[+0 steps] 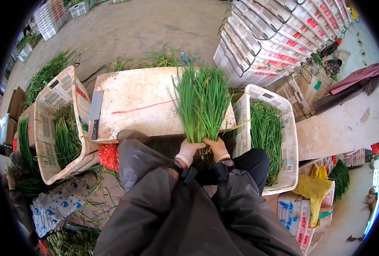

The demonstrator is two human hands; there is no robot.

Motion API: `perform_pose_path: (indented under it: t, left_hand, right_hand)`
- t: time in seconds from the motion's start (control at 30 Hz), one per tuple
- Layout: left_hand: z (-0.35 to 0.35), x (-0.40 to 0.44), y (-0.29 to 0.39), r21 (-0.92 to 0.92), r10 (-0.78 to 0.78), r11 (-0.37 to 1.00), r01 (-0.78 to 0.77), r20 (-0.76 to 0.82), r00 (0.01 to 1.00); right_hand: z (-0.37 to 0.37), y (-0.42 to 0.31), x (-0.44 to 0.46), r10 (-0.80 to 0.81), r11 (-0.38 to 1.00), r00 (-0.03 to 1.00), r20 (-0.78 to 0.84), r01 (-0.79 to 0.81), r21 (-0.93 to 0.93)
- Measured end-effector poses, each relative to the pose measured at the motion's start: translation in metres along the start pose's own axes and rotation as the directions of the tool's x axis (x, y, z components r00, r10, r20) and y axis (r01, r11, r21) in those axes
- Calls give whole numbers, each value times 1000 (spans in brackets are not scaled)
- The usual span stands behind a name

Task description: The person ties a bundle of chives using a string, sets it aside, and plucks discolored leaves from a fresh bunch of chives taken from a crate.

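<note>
Both of my gloved hands grip a bundle of long green stalks (203,100) at its lower end. My left hand (189,152) closes round the left side of the stalks, and my right hand (217,149) closes round the right side, close beside it. The leafy tops spread away from me over the right part of a worn white board (142,91). A red string (144,106) lies across the board, its right end meeting the leaves. At the board's left edge rests a knife (96,113) with a black handle.
White crates of green stalks stand left (44,141) and right (290,149) of my legs. Red ties (108,156) hang below the board's left front corner. Stacked white crates (279,38) rise at the back right. A yellow glove (313,187) lies at lower right.
</note>
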State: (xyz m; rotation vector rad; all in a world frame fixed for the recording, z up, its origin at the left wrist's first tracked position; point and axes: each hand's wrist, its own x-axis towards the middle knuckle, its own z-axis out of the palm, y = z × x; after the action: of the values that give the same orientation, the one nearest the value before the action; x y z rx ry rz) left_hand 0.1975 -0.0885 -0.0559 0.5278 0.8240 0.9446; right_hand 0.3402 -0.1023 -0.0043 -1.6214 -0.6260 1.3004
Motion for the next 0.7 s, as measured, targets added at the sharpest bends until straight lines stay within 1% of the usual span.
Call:
perform_pose_path:
  t: [0.07, 0.1, 0.17, 0.2, 0.23, 0.3, 0.33, 0.4, 0.43, 0.47, 0.5, 0.53, 0.63, 0.67, 0.7]
  left_hand:
    - [-5, 0, 8, -11, -86, 996, 86, 5, 996]
    - [-6, 0, 10, -16, -130, 991, 130, 7, 991]
    - [0, -5, 21, -71, -143, 987, 146, 46, 989]
    - [3, -7, 27, -96, -146, 984, 152, 64, 987]
    - [6, -11, 34, -108, -124, 985, 132, 78, 989]
    - [14, -18, 50, -127, -81, 987, 94, 108, 991]
    - [20, -28, 64, -148, -86, 984, 98, 89, 992]
    - [18, -32, 72, -123, -158, 979, 164, 57, 986]
    - [15, -33, 76, -110, -194, 974, 197, 41, 980]
    - [12, -34, 78, -79, -185, 979, 190, 72, 980]
    - [8, -34, 80, -72, -197, 977, 201, 60, 978]
    - [3, -34, 79, -64, -210, 975, 213, 49, 976]
    - [-14, -32, 78, -24, -242, 970, 242, 26, 970]
    - [-17, -32, 79, -12, -261, 965, 261, 22, 965]
    - [-19, -32, 78, 0, -282, 959, 282, 20, 959]
  right_hand:
    - [-5, 1, 4, 48, 999, 997, 62, -49, 5]
    - [-8, 2, 5, 27, 999, 999, 46, -28, 25]
    - [-9, -5, 6, -14, 998, 1000, 19, 12, 63]
    - [-12, -9, 5, -45, 999, 998, -47, 44, -26]
    - [-11, -13, 3, -118, 989, 991, -61, 123, 86]
    - [-14, -22, 3, -167, 970, 985, -53, 173, 170]
    - [-18, -23, 5, -184, 973, 980, -73, 192, 132]
    - [-24, -24, 9, -219, 972, 970, -108, 226, 56]
    - [-26, -20, 13, -209, 978, 971, -114, 209, -13]
    - [-28, -13, 19, -198, 979, 973, -122, 189, -80]
    - [-30, -5, 26, -188, 975, 973, -133, 169, -145]
    - [-32, 0, 29, -200, 958, 968, -149, 162, -237]
    - [-34, 19, 45, -302, 862, 919, -251, 151, -483]
    - [-35, 18, 43, -261, 867, 933, -246, 115, -484]
    - [-33, 17, 44, -247, 896, 935, -255, 120, -428]
